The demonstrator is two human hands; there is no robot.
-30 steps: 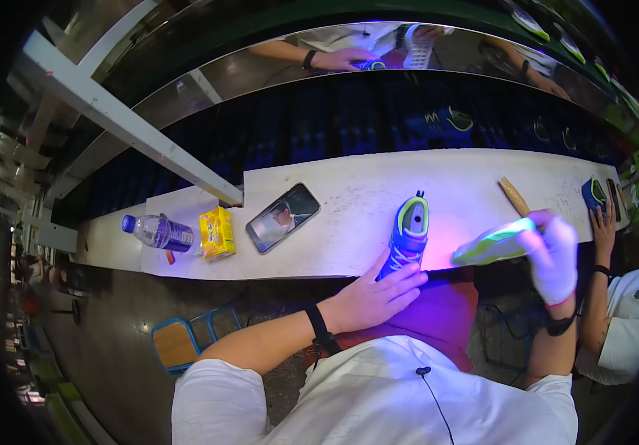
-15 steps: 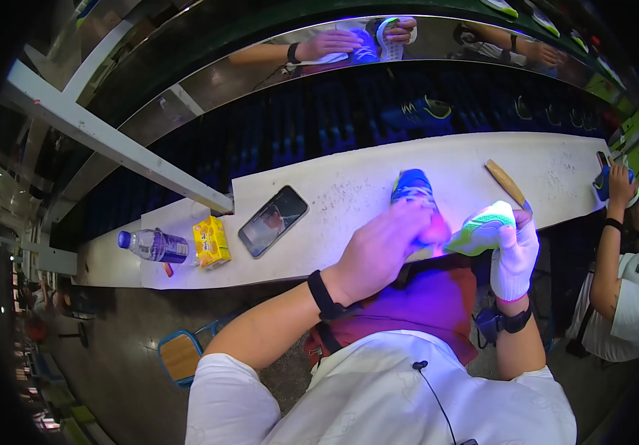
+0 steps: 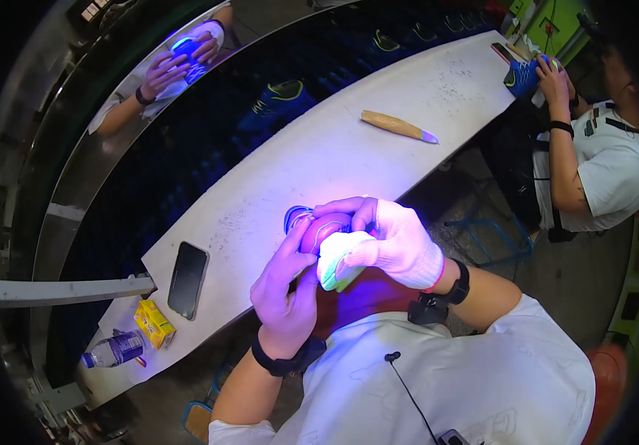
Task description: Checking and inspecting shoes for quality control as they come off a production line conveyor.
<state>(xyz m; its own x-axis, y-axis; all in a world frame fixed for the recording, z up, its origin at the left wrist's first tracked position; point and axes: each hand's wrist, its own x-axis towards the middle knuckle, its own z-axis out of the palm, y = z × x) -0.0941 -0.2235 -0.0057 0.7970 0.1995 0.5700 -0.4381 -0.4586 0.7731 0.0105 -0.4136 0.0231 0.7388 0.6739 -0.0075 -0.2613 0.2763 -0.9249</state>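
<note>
A shoe (image 3: 325, 231), reddish purple under violet light, is held between my hands low over the table's near edge. My bare left hand (image 3: 287, 293) closes on its left side, fingers along the upper part. My right hand (image 3: 401, 245), in a white glove with some fingertips bare, reaches over the shoe. Its thumb presses a pale green-and-white piece (image 3: 334, 259) against or beside the shoe; the kind of piece is unclear. Much of the shoe is hidden by fingers. A mirror strip (image 3: 141, 89) reflects two hands on a blue shoe with white laces.
On the white table (image 3: 260, 193) lie a wooden-handled knife (image 3: 394, 124), a phone (image 3: 187, 280), a yellow box (image 3: 154, 324) and a plastic bottle (image 3: 115, 349). Dark shoes (image 3: 275, 100) stand beyond it. A co-worker (image 3: 601, 163) at right handles a blue shoe (image 3: 521, 78). A white post (image 3: 67, 291) juts in at left.
My view has turned, so the table now slants. My hands have come together on the shoe; the pale green-and-white piece, earlier apart in my gloved hand, is now against or beside it.
</note>
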